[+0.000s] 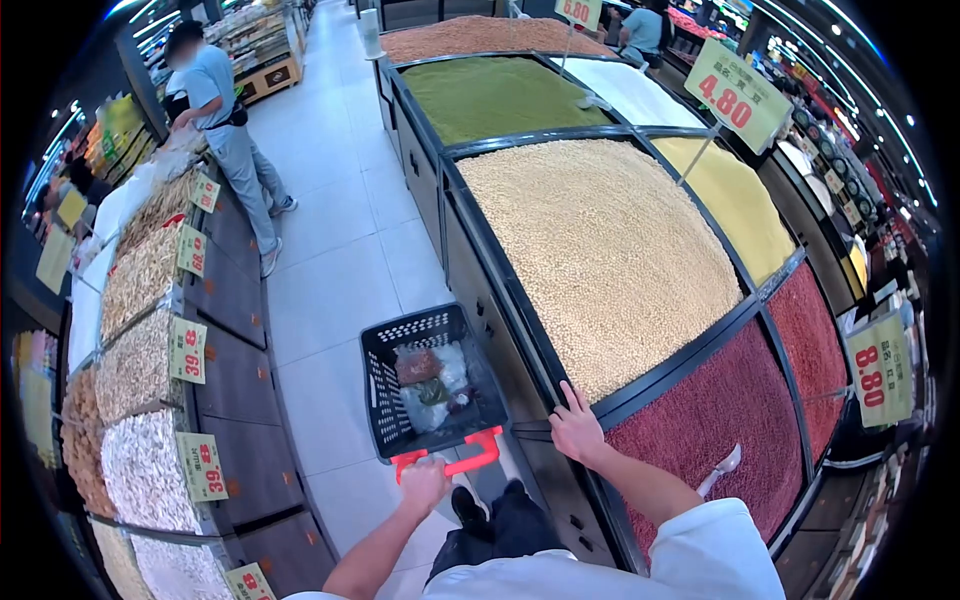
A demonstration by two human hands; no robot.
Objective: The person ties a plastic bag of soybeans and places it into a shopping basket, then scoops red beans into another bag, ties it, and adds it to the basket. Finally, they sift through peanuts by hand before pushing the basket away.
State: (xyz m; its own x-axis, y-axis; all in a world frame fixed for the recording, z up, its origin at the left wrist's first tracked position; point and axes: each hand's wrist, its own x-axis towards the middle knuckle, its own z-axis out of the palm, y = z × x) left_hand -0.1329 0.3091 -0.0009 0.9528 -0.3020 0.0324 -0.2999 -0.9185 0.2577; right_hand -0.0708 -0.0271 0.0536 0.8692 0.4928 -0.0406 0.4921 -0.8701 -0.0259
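My left hand (425, 482) is wrapped round the red handle (478, 458) of a black shopping basket (378, 400). Inside the basket lie several clear plastic bags (418, 367), with reddish, green and white contents. My right hand (577, 430) hovers by the black edge of the bulk bins, holding nothing, with the index finger stretched out towards the pale yellow beans (600, 250). Below that hand spreads a bin of dark red beans (715, 415), in which a white scoop (722, 470) lies.
Bins of green beans (490, 95) and yellow grain (730, 200) adjoin, with price signs (738, 95) on poles. Along the left runs another row of dried-goods bins (150, 370). A person (215, 110) stands beside it; another person (640, 32) is at the back. A tiled aisle (340, 200) lies between.
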